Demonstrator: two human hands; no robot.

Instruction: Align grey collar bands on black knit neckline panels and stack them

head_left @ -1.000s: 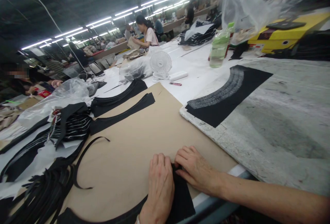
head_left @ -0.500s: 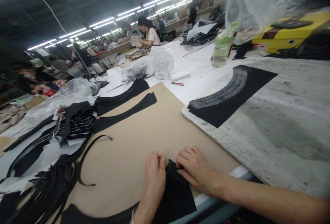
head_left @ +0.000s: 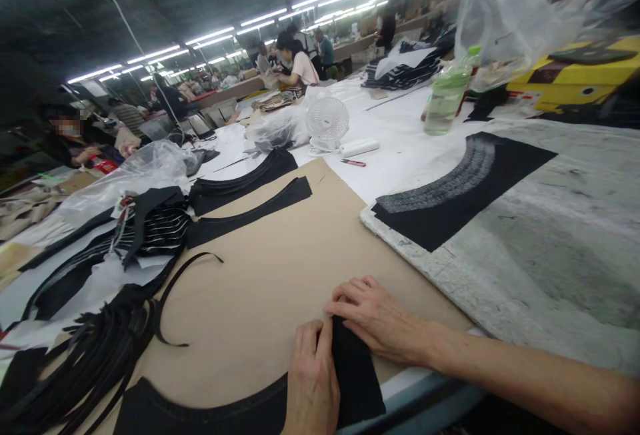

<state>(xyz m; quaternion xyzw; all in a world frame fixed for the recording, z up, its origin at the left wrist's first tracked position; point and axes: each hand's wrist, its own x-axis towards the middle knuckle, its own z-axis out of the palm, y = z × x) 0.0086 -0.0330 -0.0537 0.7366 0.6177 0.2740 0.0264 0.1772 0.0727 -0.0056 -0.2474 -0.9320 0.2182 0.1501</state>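
Note:
A curved black fabric piece [head_left: 250,408] lies along the near edge of a brown cardboard sheet [head_left: 280,268]. My left hand [head_left: 313,381] rests on its right end, fingers closed together and pressed flat on the cloth. My right hand [head_left: 377,318] lies just beyond, fingers extended and pressing the top edge of the same end of the piece. The two hands touch at the fingertips.
A grey padded board [head_left: 550,248] at right bears a black curved panel [head_left: 460,188]. Black strips [head_left: 245,211], striped bundles [head_left: 150,235] and cut trimmings [head_left: 85,368] lie to the left. A small fan [head_left: 327,121], a bottle [head_left: 445,95] and plastic bags stand farther back. Other people work at distant tables.
My left hand slid back toward me and flattened on the cloth. My right hand shifted slightly left along the fabric's top edge. The view moved a little.

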